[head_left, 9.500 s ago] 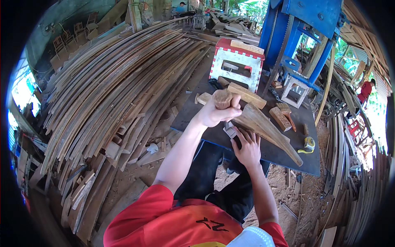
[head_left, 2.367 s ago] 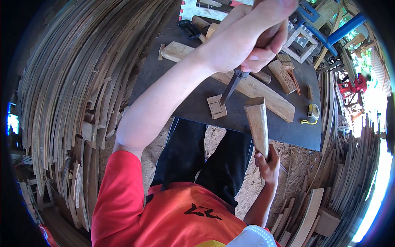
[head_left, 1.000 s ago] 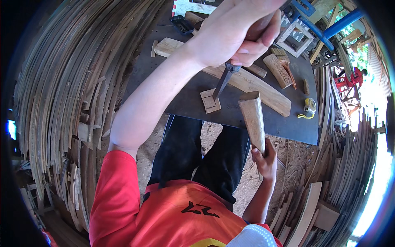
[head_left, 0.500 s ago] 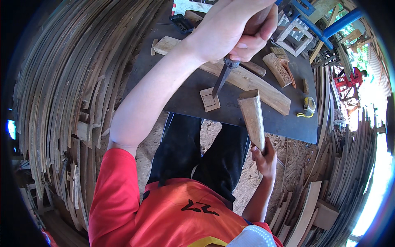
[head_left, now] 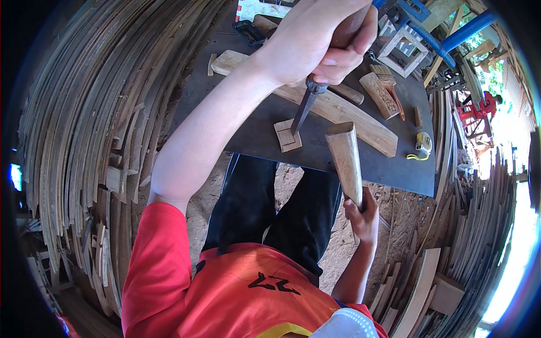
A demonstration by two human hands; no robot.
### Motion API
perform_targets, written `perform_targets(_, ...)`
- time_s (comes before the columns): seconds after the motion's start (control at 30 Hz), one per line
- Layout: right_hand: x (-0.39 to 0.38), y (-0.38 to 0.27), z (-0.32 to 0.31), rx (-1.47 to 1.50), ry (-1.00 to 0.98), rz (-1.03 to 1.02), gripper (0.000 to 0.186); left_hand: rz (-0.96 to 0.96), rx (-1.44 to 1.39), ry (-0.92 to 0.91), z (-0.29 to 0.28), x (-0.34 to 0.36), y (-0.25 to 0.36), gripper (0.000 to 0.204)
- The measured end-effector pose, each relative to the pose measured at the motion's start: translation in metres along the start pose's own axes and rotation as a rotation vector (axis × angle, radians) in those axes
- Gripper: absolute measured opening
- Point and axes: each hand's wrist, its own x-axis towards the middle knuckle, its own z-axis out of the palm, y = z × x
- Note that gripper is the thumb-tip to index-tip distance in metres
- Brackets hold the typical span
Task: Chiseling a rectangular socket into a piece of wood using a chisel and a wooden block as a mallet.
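Note:
High over the dark table (head_left: 248,135), my left hand (head_left: 321,48) is wrapped round the brown handle of a chisel (head_left: 305,111). The chisel stands tilted, and its tip meets a small square piece of wood (head_left: 286,137) with lines marked on it. My right hand (head_left: 364,218), lower and to the right, grips a thick wooden mallet (head_left: 345,160) by its narrow end. The mallet's broad end points up toward the table edge, apart from the chisel.
Behind the small square lies a long wooden board (head_left: 363,128). Toward the right are a yellow tape measure (head_left: 422,145), wooden blocks (head_left: 378,96) and a small wooden frame (head_left: 403,52). Blue metal bars (head_left: 468,31) reach in at the back right. Stacked wood strips (head_left: 84,101) line the left side.

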Motion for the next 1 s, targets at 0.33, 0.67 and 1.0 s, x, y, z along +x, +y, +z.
perform_targets(0.33, 0.0, -0.003, 0.0, -0.018, -0.003, -0.013, 0.042, -0.022, -0.027, 0.008, 0.002, 0.001, -0.001, 0.073)
perform_targets(0.67, -0.001, 0.001, 0.0, 0.013, 0.0, -0.003, 0.043, -0.002, -0.006, 0.0, -0.001, 0.001, -0.004, 0.072)
perform_targets(1.0, 0.002, -0.002, 0.003, 0.011, 0.001, -0.007, 0.042, -0.018, -0.007, 0.001, -0.003, -0.003, -0.002, 0.071)
